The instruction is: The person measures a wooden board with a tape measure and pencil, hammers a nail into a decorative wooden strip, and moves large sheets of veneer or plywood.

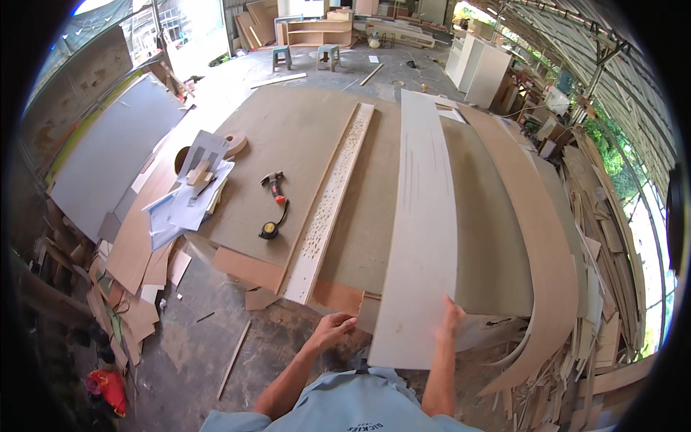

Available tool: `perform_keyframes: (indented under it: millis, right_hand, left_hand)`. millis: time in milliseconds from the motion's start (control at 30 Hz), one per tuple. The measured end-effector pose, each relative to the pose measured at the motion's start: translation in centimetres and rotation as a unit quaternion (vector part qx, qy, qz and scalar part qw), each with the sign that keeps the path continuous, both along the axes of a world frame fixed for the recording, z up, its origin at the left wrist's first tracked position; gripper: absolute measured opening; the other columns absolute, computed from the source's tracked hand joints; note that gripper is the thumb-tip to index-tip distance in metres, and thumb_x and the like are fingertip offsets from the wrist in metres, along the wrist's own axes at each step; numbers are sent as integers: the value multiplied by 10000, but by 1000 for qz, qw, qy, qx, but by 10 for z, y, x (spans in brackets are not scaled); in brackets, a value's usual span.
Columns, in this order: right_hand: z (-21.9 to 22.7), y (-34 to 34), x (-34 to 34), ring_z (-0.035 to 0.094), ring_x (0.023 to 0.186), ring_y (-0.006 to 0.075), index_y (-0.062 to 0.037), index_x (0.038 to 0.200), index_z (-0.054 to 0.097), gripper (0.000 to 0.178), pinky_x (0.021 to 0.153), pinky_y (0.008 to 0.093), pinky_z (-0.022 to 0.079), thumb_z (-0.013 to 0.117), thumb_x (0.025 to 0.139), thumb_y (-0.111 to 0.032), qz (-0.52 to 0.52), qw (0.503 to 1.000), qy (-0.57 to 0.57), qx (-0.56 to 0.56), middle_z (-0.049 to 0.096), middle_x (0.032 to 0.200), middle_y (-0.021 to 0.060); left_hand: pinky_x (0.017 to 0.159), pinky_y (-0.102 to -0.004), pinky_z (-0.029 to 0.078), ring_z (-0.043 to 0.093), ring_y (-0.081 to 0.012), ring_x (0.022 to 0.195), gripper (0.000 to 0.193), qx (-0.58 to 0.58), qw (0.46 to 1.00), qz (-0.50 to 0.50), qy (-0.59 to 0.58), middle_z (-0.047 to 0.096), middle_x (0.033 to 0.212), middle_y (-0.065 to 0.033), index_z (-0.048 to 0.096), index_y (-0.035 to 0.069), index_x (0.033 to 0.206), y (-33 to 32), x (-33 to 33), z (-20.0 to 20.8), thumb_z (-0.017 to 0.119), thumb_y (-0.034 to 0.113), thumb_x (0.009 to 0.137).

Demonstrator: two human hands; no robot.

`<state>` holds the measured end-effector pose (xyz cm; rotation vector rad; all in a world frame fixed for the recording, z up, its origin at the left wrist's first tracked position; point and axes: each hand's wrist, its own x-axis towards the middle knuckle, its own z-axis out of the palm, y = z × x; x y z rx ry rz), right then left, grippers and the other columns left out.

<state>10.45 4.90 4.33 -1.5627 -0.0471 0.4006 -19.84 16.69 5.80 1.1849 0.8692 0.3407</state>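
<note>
From my seat, the left hand (332, 330) hangs loosely curled at seven o'clock of the long white board (419, 230), gripping nothing. The board runs from the near edge toward twelve o'clock over the big brown sheet (288, 144). I judge it stiff lengthwise, light, awkward; best held at both long edges. The right hand (450, 319) presses its right edge. No containers show.

Counted: two hands, left hand (332, 328) and right hand (451, 317); one long white board (421, 237); one perforated strip (332, 198); one hammer (274, 185); one tape measure (269, 230); two stools (282, 56).
</note>
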Motion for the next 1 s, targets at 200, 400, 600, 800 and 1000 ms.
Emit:
perform_keyframes:
  millis: [200,400,600,800,1000]
  right_hand:
    - [7,-103,95,490,571,209,58,642,574,492,580,387,394,693,771,-401,-89,926,-199,-309,552,593,100]
    - [-34,-183,150,594,663,306,80,736,639,512,680,406,455,692,747,-429,-117,889,-117,-427,623,667,182]
    - [-98,-177,159,579,920,317,14,988,617,446,811,441,439,670,766,-369,-136,778,-205,-578,632,969,152]
    - [-57,-47,90,526,1026,339,-46,1129,555,351,873,471,414,629,816,-186,-186,774,-328,-508,578,1045,132]
    - [-71,158,-48,611,882,278,10,1073,587,304,787,407,479,558,895,-234,179,895,-357,-199,616,1004,163]
  left_hand:
    - [675,-263,504,624,-132,723,242,-41,985,167,0,656,811,-67,630,-29,1005,21,-22,-36,601,191,911]
    - [640,-254,498,608,-122,676,170,-66,952,300,-1,652,798,-67,629,-8,978,63,-53,-63,600,138,895]
    - [673,-271,498,618,-152,727,181,92,900,413,108,662,854,-83,633,-17,980,115,-71,-53,594,115,864]
    - [775,-330,492,624,-232,842,297,233,842,430,228,655,915,-128,635,-31,995,161,-91,-52,631,191,797]
    - [990,-443,363,461,-345,1143,373,398,827,252,306,533,1155,-189,602,38,1071,209,-77,-58,673,174,732]
